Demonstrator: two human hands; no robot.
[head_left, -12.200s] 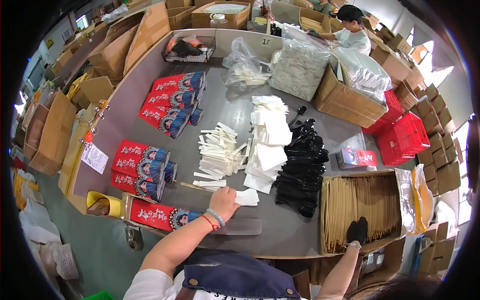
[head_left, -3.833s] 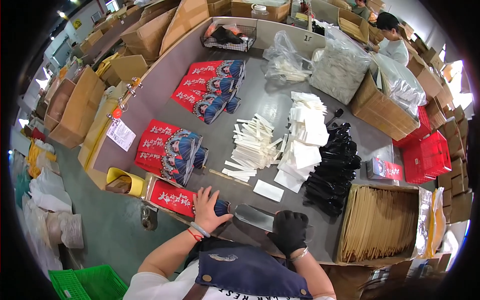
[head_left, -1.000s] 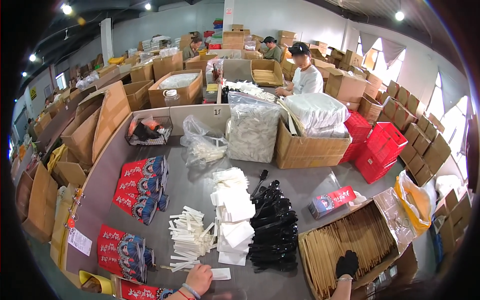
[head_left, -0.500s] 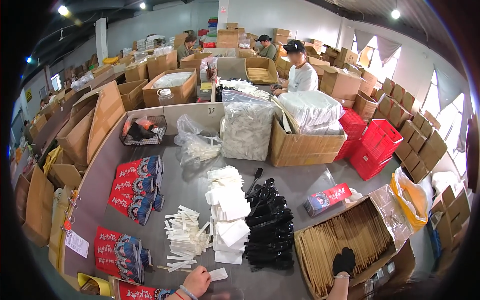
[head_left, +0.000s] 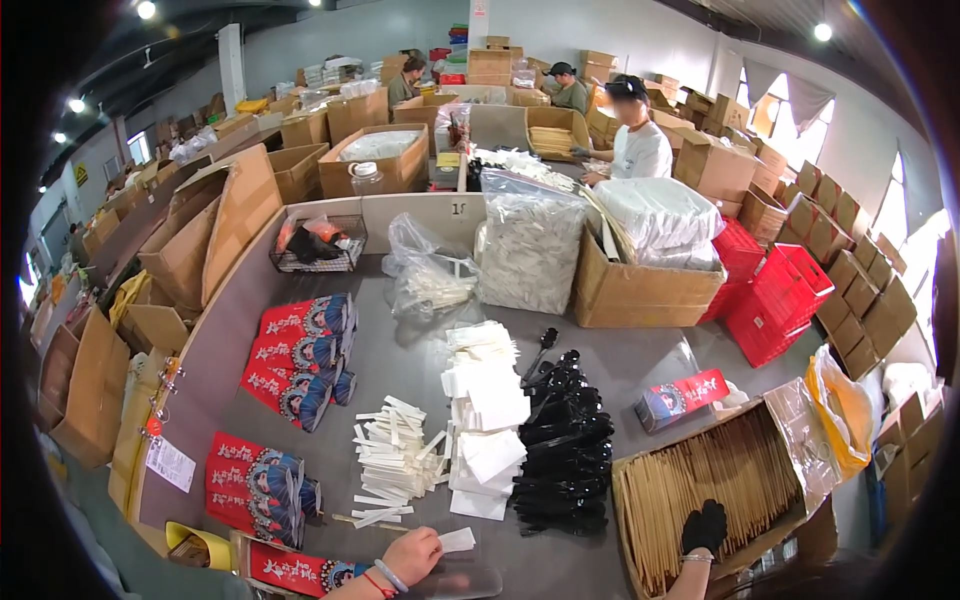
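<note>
Here we see the left hand (head_left: 410, 556), bare with bands at the wrist, resting low on the grey desk (head_left: 400, 370), its fingers loosely curled beside a small white paper packet (head_left: 458, 540) that lies flat just right of it; we cannot tell whether the fingertips touch the packet. Just under the wrist lies a flat red printed pouch (head_left: 290, 570), glossy and patterned in blue and white.

The right hand (head_left: 704, 527) wears a black knit glove and sits on the thin tan sticks (head_left: 710, 480), packed in rows inside a long cardboard box (head_left: 790, 520); its fingers point down into the sticks, and we cannot tell whether they grip any.

Between the two hands, further up the desk, stand three heaps side by side: slim white paper-wrapped sticks (head_left: 395, 460) scattered loosely, a stack of square white paper sachets (head_left: 485, 420), and a shiny pile of black plastic cutlery (head_left: 565, 440). To the left, more red printed pouches (head_left: 300, 355) fan out in overlapping rows, with another bundle (head_left: 255, 485) nearer the edge. A clear crinkled plastic bag (head_left: 430, 275) and a taller bag of white pieces (head_left: 530, 250) stand at the far side, next to an open brown carton (head_left: 640, 290). Red plastic crates (head_left: 775, 300) are stacked to the right.
</note>
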